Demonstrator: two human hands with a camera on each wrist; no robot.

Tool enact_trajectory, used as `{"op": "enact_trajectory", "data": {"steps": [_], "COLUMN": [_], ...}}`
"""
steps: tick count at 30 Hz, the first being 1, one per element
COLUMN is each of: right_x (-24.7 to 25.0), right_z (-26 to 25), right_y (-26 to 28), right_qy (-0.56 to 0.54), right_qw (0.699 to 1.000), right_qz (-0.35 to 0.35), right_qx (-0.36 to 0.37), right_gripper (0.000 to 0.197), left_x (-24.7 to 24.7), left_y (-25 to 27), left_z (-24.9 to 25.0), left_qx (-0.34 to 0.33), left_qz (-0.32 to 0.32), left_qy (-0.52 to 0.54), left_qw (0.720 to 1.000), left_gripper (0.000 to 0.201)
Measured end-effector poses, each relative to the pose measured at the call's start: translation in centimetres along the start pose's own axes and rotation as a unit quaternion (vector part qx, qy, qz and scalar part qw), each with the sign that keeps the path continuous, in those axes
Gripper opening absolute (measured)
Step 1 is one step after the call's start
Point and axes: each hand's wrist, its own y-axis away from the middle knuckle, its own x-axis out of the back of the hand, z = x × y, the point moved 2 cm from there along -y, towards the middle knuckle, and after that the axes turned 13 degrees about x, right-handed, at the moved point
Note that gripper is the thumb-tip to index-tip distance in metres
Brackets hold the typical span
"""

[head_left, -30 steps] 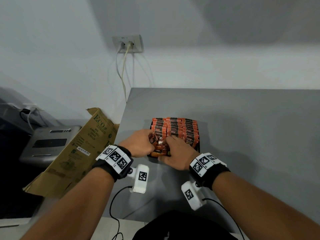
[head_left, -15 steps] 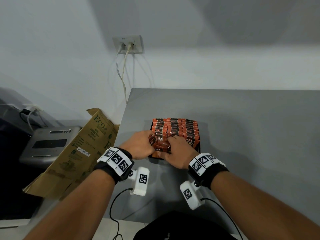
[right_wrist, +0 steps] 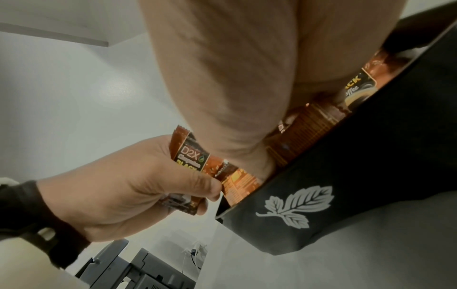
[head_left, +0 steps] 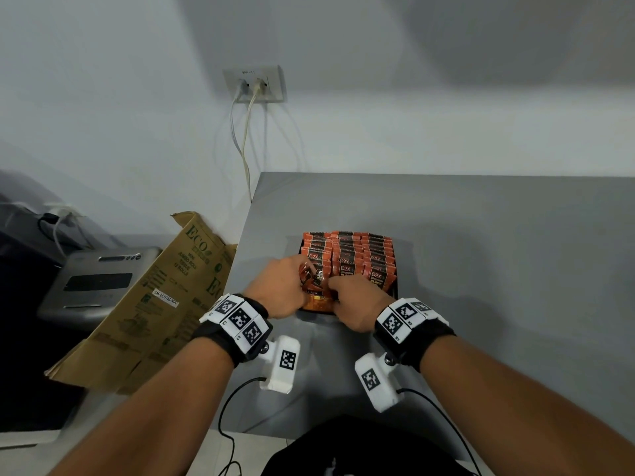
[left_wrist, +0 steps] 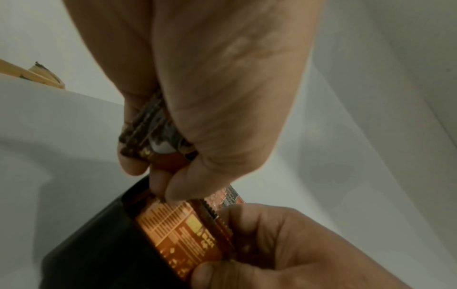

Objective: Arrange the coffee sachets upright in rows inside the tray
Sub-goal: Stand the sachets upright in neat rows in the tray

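Note:
A black tray (head_left: 396, 297) stands on the grey table, filled with upright rows of orange coffee sachets (head_left: 347, 255). My left hand (head_left: 302, 280) hovers over the tray's near left corner and grips a small bundle of sachets (left_wrist: 150, 140); the right wrist view shows the bundle's D2X print (right_wrist: 190, 156). My right hand (head_left: 335, 293) reaches into the tray's front and pinches one orange sachet (left_wrist: 183, 234) between thumb and fingers, back side facing me. The tray's front wall carries a white leaf logo (right_wrist: 294, 205).
The grey table (head_left: 481, 235) spreads out to the right and behind the tray. A flattened cardboard box (head_left: 154, 304) leans off the table's left edge beside a grey printer (head_left: 99, 280). Cables hang from a wall socket (head_left: 256, 84).
Both hands stay at the tray's front left corner. The orange sachet under my right fingers has shifted a little toward the tray's front wall.

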Motion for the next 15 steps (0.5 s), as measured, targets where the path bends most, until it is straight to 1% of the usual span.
{"op": "enact_trajectory", "data": {"steps": [5,10,13,15], "right_x": [0.9,1.6,1.1,0.4], "right_z": [-0.5,-0.8,-0.8,-0.7], "right_y": [0.4,0.6,0.8,1.1], "right_qy": [0.004,0.033,0.057,0.053], "right_qw": [0.999,0.997,0.996,0.997], "right_qz": [0.032,0.052,0.041,0.030], "right_qx": [0.034,0.049,0.048,0.044], "right_gripper": [0.019,0.025,0.029,0.030], "left_x": [0.3,0.2,0.2,0.3], "left_y": [0.0,0.2,0.7,1.1], "left_z": [-0.3,-0.6,-0.5,-0.4], "left_qx": [-0.001,-0.013,-0.024,-0.026], "left_qz": [0.025,0.043,0.011,-0.015], "left_qy": [0.030,0.072,0.066,0.051], "left_qw": [0.999,0.996,0.997,0.998], "left_gripper": [0.043,0.045,0.040,0.036]}}
